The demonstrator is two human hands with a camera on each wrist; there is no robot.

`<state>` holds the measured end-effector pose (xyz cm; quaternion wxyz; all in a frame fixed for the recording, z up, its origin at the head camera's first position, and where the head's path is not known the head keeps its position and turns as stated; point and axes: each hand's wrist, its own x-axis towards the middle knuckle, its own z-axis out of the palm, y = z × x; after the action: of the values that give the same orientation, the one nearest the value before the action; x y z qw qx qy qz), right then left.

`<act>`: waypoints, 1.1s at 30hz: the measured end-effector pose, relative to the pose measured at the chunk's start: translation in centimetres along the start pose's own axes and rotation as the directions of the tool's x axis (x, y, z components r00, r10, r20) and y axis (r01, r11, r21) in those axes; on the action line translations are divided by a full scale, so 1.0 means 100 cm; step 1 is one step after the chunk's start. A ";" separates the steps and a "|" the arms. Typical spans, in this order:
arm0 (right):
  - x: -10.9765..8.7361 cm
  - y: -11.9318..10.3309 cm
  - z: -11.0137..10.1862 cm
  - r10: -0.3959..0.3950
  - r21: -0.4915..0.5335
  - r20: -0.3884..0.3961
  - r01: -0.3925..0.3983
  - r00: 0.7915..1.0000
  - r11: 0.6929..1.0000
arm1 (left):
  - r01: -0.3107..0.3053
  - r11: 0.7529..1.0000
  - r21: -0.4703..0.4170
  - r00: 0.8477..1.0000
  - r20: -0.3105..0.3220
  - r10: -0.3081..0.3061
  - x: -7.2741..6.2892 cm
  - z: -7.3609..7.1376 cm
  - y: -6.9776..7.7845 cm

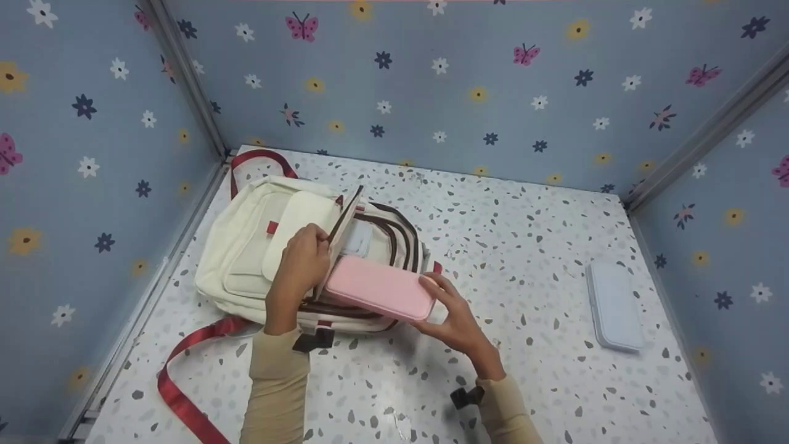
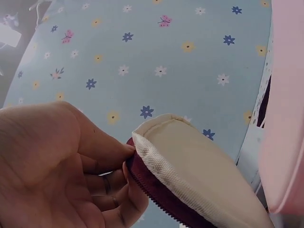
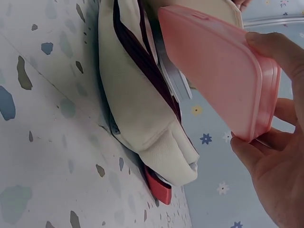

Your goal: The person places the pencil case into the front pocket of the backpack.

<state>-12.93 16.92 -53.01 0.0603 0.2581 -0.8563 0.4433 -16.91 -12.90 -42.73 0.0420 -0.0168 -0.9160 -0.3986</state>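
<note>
A cream backpack (image 1: pixel 246 246) with dark red zips and straps lies on the speckled table. My left hand (image 1: pixel 303 262) pinches the zipped edge of its opened front flap (image 2: pixel 190 166) and holds it up. In my right hand (image 1: pixel 453 320) is a pink rectangular case (image 1: pixel 382 287), gripped at its right end between thumb and fingers. The case's left end reaches over the opening, beside the raised flap. Inside the opening a pale, flat item (image 1: pixel 357 237) shows, partly hidden by the flap and the pink case.
A pale blue case (image 1: pixel 614 305) lies at the table's right side. One red strap (image 1: pixel 185 394) trails from the backpack toward the front left; another red strap (image 1: pixel 262 157) loops behind it. Flower-patterned panels (image 1: pixel 431 80) stand around the back and sides.
</note>
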 end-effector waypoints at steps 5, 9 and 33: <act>0.004 0.002 0.006 -0.008 0.005 0.016 0.008 1.000 1.000 | -0.005 1.000 0.004 1.000 0.020 0.005 0.000 -0.001 0.000; 0.007 0.005 0.010 -0.002 0.000 0.032 0.002 0.999 1.000 | -0.020 1.000 -0.004 1.000 0.016 0.020 -0.001 -0.001 0.000; 0.037 0.012 0.027 0.056 -0.017 0.118 -0.055 0.991 0.998 | -0.021 0.999 -0.043 0.999 0.032 0.022 -0.002 -0.001 0.003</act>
<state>-16.40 13.88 -54.29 -0.0012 0.2595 -0.8682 0.4230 -16.71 -12.71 -42.46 0.0311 -0.0338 -0.9077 -0.4170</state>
